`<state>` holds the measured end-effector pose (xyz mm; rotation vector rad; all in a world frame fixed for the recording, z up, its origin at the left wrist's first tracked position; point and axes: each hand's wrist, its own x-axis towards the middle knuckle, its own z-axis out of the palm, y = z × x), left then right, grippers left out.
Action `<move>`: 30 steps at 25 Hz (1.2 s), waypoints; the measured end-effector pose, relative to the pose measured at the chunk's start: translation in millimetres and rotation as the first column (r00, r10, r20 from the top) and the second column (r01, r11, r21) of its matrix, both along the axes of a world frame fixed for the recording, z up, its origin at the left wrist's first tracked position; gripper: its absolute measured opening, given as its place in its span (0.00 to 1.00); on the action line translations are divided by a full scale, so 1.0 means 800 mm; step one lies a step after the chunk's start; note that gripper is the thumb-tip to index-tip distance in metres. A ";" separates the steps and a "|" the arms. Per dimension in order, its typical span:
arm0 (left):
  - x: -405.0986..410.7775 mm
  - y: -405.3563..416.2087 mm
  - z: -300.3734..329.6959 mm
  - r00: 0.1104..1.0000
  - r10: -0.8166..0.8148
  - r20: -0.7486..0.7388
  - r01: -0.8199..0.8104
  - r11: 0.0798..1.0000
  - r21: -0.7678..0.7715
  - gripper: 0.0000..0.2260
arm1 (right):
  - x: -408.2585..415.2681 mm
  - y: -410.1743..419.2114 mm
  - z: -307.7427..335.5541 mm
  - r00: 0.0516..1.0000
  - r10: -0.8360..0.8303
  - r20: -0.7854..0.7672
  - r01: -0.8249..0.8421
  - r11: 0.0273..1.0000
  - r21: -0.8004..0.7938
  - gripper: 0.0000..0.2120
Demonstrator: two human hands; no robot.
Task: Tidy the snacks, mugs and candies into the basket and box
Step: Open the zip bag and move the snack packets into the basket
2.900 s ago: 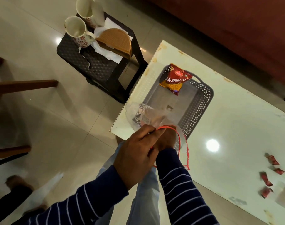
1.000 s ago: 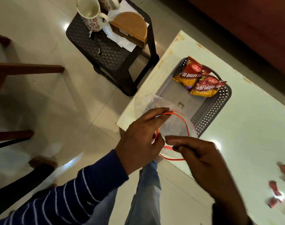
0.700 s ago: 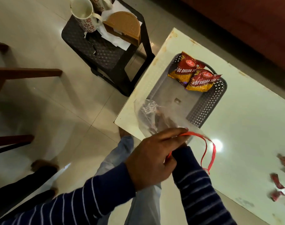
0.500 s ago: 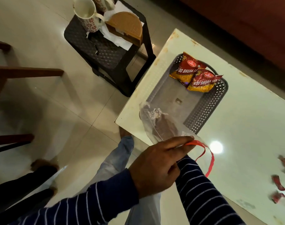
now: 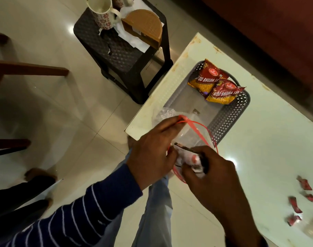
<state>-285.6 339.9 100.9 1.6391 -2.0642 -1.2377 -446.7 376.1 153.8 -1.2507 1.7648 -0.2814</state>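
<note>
Left grip (image 5: 152, 148) pinched the clear bag's (image 5: 191, 134) red-edged mouth open, seemingly so the right grip (image 5: 211, 172), clamped on a small packet (image 5: 189, 157), could drop it in; basket (image 5: 228, 114) at one o'clock.

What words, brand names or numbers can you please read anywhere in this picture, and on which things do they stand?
"ALOO BHUJIA SE", cut off at the edge: front red and yellow snack packet in the grey perforated plastic basket.
"LOO BHUJIA SE", partly covered: rear red and yellow snack packet.
Round logos and corner price numbers on both packets: too small to read.
Small white and red packet pinched by the right hand: blurred, unreadable.
</note>
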 end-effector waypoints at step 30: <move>0.054 0.041 0.016 0.924 -0.331 -0.188 0.329 0.943 -0.043 0.09 | -0.141 -0.069 -0.164 0.785 0.143 -0.602 -0.513 0.694 -0.505 0.18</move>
